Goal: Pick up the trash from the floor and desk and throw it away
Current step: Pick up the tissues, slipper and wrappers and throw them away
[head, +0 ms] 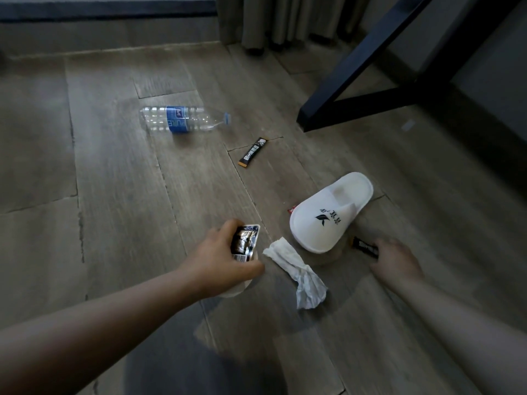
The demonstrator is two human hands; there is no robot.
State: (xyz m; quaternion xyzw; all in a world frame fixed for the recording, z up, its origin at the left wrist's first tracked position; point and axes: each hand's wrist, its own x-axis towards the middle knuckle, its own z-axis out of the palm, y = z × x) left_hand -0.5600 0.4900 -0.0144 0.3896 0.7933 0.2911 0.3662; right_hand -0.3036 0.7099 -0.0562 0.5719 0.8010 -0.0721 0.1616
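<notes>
1. Your left hand (pixel 228 258) has its fingers and thumb curled round a dark snack packet (pixel 244 243). Something white pokes out beneath the palm, too hidden to identify.
2. Your right hand (pixel 396 260) sits at a small black wrapper (pixel 363 246), which lies at the hand's 10 o'clock. The wrapper's near end disappears under the fingertips. Blur hides whether it is pinched or merely touched.
3. A crumpled tissue (pixel 296 273) lies on the wooden floor (pixel 114 223) between your hands, at 3 o'clock just beside the left one, which does not touch it.
4. A white slipper (pixel 330 212) sits at the tissue's 12 o'clock, with a red scrap (pixel 291 209) at its 9 o'clock edge.
5. From your left hand, a black sachet stick (pixel 253 152) lies at 12 o'clock, well apart.
6. A clear bottle (pixel 182 119) lies on its side at 11 o'clock, farther off, its cap pointing to 3 o'clock.
</notes>
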